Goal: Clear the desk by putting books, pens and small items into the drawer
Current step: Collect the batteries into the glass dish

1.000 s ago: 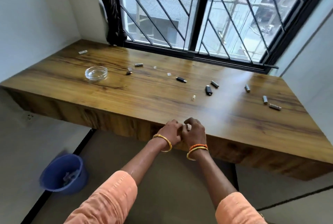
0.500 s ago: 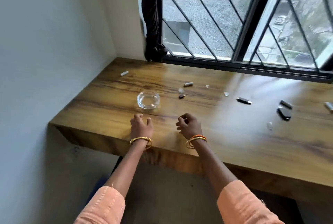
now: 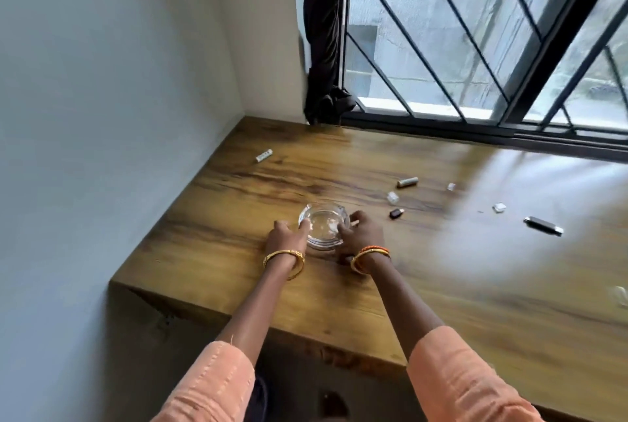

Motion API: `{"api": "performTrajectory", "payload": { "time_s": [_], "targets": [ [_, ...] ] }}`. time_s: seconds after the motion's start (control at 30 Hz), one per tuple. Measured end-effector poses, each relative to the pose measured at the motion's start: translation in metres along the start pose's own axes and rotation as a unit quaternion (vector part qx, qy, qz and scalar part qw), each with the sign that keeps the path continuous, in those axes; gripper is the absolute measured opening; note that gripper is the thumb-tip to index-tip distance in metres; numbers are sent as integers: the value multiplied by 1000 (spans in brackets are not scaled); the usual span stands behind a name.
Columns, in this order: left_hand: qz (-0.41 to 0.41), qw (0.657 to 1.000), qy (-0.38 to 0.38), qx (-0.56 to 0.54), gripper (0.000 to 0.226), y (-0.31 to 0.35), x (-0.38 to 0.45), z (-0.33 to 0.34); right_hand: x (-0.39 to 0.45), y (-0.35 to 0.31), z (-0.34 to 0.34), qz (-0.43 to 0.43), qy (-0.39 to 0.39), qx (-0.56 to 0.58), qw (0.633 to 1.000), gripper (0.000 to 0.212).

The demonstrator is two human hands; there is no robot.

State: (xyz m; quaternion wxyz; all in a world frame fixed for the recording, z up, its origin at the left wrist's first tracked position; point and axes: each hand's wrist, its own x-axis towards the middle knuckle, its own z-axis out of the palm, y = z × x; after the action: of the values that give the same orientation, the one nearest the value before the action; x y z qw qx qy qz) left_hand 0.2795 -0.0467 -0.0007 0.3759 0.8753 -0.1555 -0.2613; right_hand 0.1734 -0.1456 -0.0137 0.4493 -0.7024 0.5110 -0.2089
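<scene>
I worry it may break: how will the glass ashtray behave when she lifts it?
The glass ashtray looks thick-walled, so probably heavy for its size and rigid. Its smooth clear surface may be slippery. The left hand and right hand flank its rim, which seems sensible.

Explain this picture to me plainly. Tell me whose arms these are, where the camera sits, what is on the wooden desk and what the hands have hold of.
There is no machine here: a person wears a wide-angle camera on the head, so you look forward and down along their own two arms in orange sleeves. The left hand and the right hand reach to either side of a clear glass ashtray on the wooden desk, fingers curled against its rim in a two-handed grip. Scattered further right lie small items: a silver cylinder, a small dark piece, a long dark stick-shaped item and some small clear bits. A white cylinder lies near the wall. Behind is a barred window. No drawer is in view.
</scene>
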Motion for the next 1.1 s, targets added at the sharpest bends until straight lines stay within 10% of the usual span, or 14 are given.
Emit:
{"api": "performTrajectory", "payload": {
  "time_s": [0.33,0.57,0.83,1.1],
  "targets": [
    [-12,995,-74,-67,21,23,40,-10,24,-6,3,-15,1,45,999,5],
    [-134,850,-212,-463,19,34,75,-30,62,-78,8,-87,-104,-40,990,22],
    [-122,830,-153,-523,25,8,129,-77,171,-159,123,-284,-201,-360,866,59],
    [-146,838,-178,-495,36,-2,148,-79,172,-127,145,-326,-108,-324,882,32]
  ]
}}
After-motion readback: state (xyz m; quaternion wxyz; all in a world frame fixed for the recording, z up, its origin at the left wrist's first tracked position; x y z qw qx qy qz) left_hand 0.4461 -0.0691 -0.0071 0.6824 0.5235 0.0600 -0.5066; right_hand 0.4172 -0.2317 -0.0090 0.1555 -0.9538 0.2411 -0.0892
